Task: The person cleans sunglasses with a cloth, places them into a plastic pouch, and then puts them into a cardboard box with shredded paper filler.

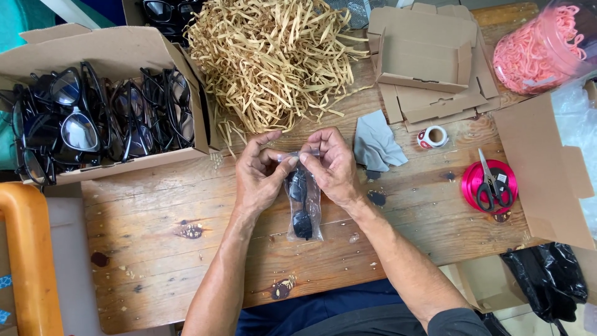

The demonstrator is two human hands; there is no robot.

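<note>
Both hands are meeting above the middle of the wooden worktop (155, 218), pinching the top edge of a small clear plastic bag (305, 208) between them. The left hand (258, 171) is closing its thumb and fingertips on the bag's upper left corner, and the right hand (333, 165) is gripping the upper right corner in the same way, fingers curled inward. The bag is hanging down from the fingers toward the near edge, and a folded pair of black glasses (300, 205) is sitting inside it, lengthwise.

To the far left, an open cardboard box (124, 50) is holding many more black-framed glasses, standing packed side by side. Just beyond the hands, a large heap of tan shredded paper (273, 56) is spreading across the far part of the worktop. To the right of the heap, a stack of flat and half-folded small cardboard boxes (429, 62) is lying. A grey cloth (376, 146) is lying just right of the right hand, and a small roll of tape (433, 137) is sitting beside it. Further right, a pair of black-handled scissors (493, 183) is resting on top of a spool of bright pink ribbon (476, 177). At the far right corner, a clear tub of pink items (541, 53) is standing, too blurred to tell apart. A big cardboard flap (541, 168) is leaning at the right edge, and an orange rounded bar (25, 255) is showing at the near left.
</note>
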